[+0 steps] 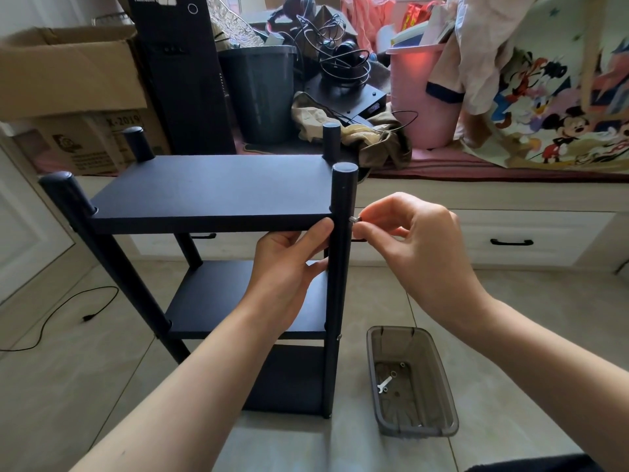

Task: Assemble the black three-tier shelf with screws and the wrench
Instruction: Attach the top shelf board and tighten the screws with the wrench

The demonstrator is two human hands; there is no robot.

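Observation:
The black three-tier shelf stands upright on the tiled floor with four round posts. My left hand grips the front edge of the top board beside the near right post. My right hand pinches a small silver screw against the outer side of that post, level with the top board. Another screw head shows lower on the same post at the middle board. A small silver wrench lies in a smoky clear plastic tray on the floor to the right.
The tray also holds a few washers or nuts. A black cable trails over the floor at left. Behind the shelf is a raised bench with white drawers, cardboard boxes, a dark bin, a pink bin and clothes.

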